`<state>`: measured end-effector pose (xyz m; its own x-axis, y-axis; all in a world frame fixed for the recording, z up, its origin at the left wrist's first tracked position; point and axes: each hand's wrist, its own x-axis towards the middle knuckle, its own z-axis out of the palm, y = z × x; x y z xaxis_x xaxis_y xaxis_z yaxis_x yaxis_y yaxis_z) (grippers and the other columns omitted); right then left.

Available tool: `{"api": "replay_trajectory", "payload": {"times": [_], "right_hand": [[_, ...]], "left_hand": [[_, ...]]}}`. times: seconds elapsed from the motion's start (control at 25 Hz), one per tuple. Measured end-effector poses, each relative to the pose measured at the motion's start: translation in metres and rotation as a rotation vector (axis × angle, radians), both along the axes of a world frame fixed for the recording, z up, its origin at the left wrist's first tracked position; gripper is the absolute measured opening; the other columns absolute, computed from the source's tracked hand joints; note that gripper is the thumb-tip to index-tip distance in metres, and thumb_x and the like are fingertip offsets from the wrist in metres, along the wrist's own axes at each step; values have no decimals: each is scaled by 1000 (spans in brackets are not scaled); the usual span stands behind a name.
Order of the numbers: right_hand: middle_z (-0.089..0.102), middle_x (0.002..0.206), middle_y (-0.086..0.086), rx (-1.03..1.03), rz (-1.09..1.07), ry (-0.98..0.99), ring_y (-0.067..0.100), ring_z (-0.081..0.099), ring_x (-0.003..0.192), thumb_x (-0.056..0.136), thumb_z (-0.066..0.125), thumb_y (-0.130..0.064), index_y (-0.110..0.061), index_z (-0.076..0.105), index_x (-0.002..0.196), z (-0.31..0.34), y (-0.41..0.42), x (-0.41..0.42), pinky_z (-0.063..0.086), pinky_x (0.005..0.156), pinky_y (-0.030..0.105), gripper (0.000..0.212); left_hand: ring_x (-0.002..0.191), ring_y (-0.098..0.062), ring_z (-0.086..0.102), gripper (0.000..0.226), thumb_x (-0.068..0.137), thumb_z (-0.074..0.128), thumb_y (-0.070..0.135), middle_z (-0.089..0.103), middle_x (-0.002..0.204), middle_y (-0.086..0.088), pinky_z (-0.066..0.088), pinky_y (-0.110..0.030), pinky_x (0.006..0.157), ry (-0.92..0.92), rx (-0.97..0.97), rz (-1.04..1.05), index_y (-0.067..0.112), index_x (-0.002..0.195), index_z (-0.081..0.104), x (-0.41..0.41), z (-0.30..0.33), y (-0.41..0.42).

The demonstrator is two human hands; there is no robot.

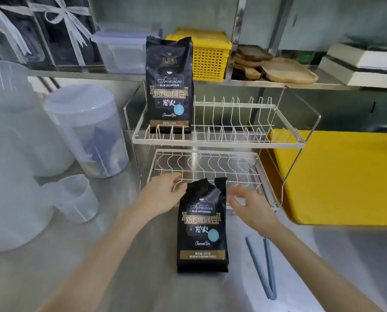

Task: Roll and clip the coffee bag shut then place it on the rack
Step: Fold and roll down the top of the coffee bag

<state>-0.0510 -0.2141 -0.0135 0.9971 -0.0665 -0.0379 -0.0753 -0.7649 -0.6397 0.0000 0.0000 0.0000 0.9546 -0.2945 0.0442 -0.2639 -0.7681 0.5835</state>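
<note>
both hands reach for the torn top of the coffee bag (202, 224) standing on the tabletop (143, 278).
head view: left hand (165, 190) touches the bag's upper edge, right hand (244, 202) spread just beside it, holding nothing; flatten the top evenly before rolling, clip (261, 266) lies near, rack (210, 140) behind.

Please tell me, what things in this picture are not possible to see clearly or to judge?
Head view only:
- Left hand: fingertips hidden behind the open coffee bag, so contact is unclear.
- Right hand: fingers blurred; touching the bag or not cannot be told.
- Inside of the bag: hidden by its torn top.
- Blue clip: open or closed is unclear.
- Small print on the second bag on the rack: too small.
</note>
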Motion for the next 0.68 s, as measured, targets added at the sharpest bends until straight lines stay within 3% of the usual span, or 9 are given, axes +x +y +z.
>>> {"api": "replay_trajectory", "payload": {"times": [0.12, 0.24, 0.32, 0.44, 0.52, 0.6, 0.68], "right_hand": [[60, 124, 10, 65, -42, 86, 24, 55, 112, 88, 48, -24, -11, 51, 119, -22, 2, 8, 42, 93, 31, 34], [62, 121, 13, 152, -100, 151, 27, 56, 109, 87, 49, -21, -7, 50, 118, -40, 8, 13, 42, 88, 29, 34], [63, 118, 12, 169, -121, 153, 27, 58, 105, 86, 50, -20, -7, 52, 115, -47, 12, 17, 38, 76, 23, 31], [65, 115, 11, 225, -155, 178, 25, 59, 100, 85, 52, -19, -7, 52, 113, -58, 15, 21, 37, 74, 22, 31], [66, 111, 10, 243, -160, 188, 17, 58, 86, 85, 53, -19, -7, 52, 112, -61, 17, 21, 41, 70, 22, 30], [65, 103, 6, 267, -164, 174, 8, 51, 75, 84, 54, -19, -9, 53, 111, -63, 18, 18, 38, 57, 11, 29], [64, 92, 1, 315, -193, 141, 4, 52, 70, 83, 57, -20, -11, 56, 105, -64, 18, 14, 38, 55, 9, 24]], "left_hand": [[107, -26, 57, 47, 86, 48, 36, 58, 125, -13, 45, -34, 89, 102, -56, 89, 11, 125, 44, -3, -30, -3], [105, -26, 58, 44, 85, 50, 38, 61, 120, -13, 41, -30, 82, 178, -105, 129, 9, 118, 49, -8, -57, -10], [102, -25, 59, 38, 86, 49, 37, 63, 116, -11, 42, -28, 78, 226, -135, 117, 11, 113, 51, -8, -68, -15], [105, -24, 58, 39, 85, 51, 34, 62, 119, -10, 42, -26, 79, 306, -170, 100, 12, 117, 48, -9, -81, -21], [107, -24, 57, 41, 84, 54, 28, 61, 121, -9, 41, -25, 79, 294, -227, 163, 11, 120, 45, -11, -84, -25], [96, -20, 60, 40, 83, 57, 23, 64, 114, -9, 43, -24, 77, 310, -344, 242, 10, 119, 45, -13, -83, -25], [80, -13, 60, 35, 80, 61, 23, 67, 96, -4, 45, -20, 66, 353, -457, 307, 12, 112, 49, -17, -81, -23]]}}
